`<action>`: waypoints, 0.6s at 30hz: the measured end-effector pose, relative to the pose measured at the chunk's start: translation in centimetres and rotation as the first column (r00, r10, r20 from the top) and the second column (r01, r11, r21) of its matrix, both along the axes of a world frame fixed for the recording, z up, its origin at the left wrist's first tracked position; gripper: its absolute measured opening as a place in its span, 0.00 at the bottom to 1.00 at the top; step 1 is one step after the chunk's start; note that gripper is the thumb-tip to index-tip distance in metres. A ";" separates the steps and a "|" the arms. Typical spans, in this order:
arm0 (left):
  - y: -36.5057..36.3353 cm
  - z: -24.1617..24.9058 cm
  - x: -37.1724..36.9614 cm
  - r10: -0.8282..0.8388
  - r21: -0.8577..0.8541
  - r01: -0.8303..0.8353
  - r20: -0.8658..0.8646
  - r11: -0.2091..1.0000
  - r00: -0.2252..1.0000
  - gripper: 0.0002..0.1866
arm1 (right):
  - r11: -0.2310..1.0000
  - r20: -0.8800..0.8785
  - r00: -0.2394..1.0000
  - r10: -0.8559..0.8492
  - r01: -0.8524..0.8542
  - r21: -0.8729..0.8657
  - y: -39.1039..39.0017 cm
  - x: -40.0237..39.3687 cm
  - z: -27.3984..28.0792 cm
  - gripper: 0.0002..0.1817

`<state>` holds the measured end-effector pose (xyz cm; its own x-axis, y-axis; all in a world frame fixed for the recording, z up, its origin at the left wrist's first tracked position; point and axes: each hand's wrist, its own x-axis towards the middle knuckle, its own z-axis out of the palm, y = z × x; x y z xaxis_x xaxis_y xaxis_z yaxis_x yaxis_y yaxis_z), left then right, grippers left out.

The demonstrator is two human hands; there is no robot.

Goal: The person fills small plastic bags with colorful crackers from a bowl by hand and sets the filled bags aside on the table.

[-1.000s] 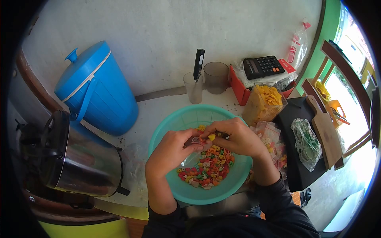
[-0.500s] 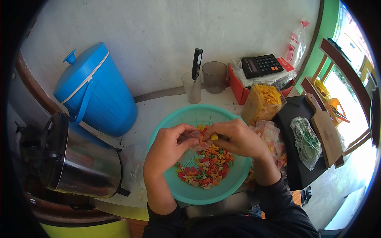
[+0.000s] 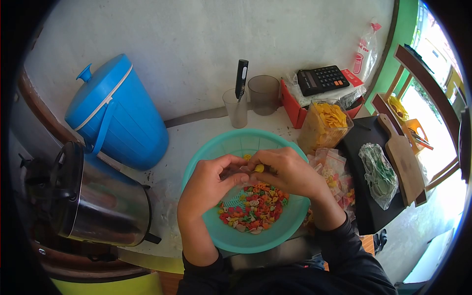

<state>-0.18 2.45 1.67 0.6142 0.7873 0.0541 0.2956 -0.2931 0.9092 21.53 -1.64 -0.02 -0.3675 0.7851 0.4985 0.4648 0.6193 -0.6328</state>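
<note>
Both my hands are raised over a turquoise plastic basin (image 3: 196,160) that holds small colourful snack pieces (image 3: 255,209) in red, orange, yellow and green. My left hand (image 3: 209,179) is closed on a small clear plastic bag (image 3: 235,189), mostly hidden by the fingers. My right hand (image 3: 285,169) pinches a yellow snack piece (image 3: 259,168) right at the bag's mouth. The fingertips of the two hands nearly meet.
Filled clear packets (image 3: 334,172) lie right of the basin, near a container of yellow chips (image 3: 330,118). Behind stand two cups (image 3: 264,96) and a calculator (image 3: 322,80) on a red box. A blue cooler (image 3: 118,113) and a metal pot (image 3: 110,201) stand left.
My right hand has moved slightly left, bringing the yellow piece closer to the bag. My left hand stays almost where it was.
</note>
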 end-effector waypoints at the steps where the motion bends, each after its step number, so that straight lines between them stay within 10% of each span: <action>1: 0.1 -0.2 0.0 -0.016 0.003 0.016 0.011 1.000 1.000 0.16 | 1.000 0.017 1.000 -0.009 0.009 0.011 -0.1 -0.1 0.1 0.10; 18: -0.1 0.0 -0.1 -0.070 -0.014 0.071 0.091 0.997 0.993 0.12 | 0.996 -0.072 0.997 0.003 -0.009 -0.092 0.0 0.5 0.1 0.09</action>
